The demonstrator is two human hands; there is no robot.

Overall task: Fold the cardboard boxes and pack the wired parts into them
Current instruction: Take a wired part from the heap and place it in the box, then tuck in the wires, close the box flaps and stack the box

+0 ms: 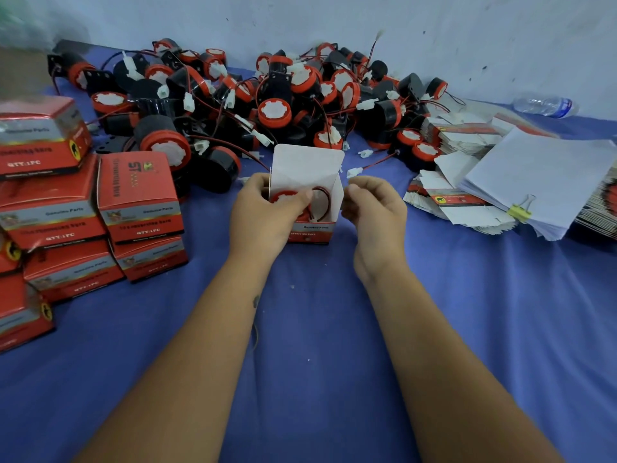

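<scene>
An open cardboard box (309, 168) stands upright on the blue cloth at the centre, its white lid flap raised at the back. Inside it lies a red and black wired part (319, 203) with its wire looped over it. My left hand (263, 212) grips the box's left side, thumb reaching over the opening onto the part. My right hand (374, 208) sits at the box's right edge, fingers curled and pinching the side flap. A large heap of loose wired parts (277, 98) lies behind the box.
Several closed red boxes (83, 215) are stacked at the left. Flat unfolded boxes (460, 198) and clipped white sheets (541, 182) lie at the right. A plastic water bottle (544, 106) lies by the pale wall. Blue cloth (317, 329) covers the surface.
</scene>
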